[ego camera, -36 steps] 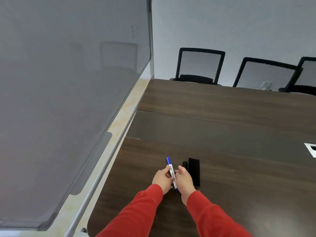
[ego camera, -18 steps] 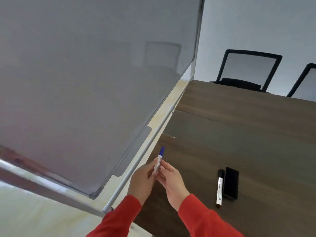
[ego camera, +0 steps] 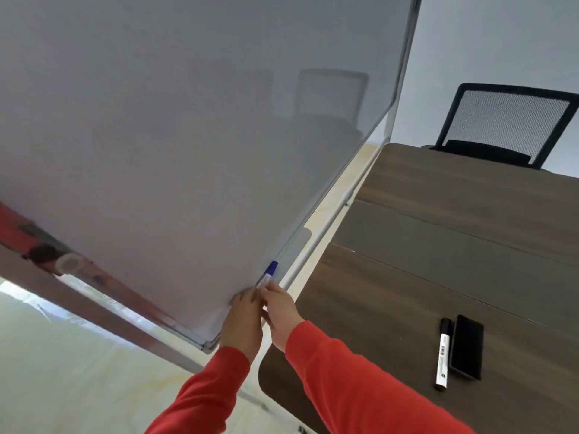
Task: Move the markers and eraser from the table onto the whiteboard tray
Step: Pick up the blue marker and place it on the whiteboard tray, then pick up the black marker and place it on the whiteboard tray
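A white marker with a blue cap is held by both hands at the lower edge of the whiteboard, over its grey tray. My left hand and my right hand pinch its lower end, cap pointing up along the tray. Whether the marker rests on the tray I cannot tell. On the dark wooden table lie a white marker with a black cap and, touching its right side, a black eraser.
A white frame bar of the board stand runs between the tray and the table edge. A black mesh chair stands at the table's far side. Pale floor lies below left.
Both hands carried the blue-capped marker from above the table's edge up and left to the whiteboard's lower edge. My view swung left. The black-capped marker and the eraser stayed put.
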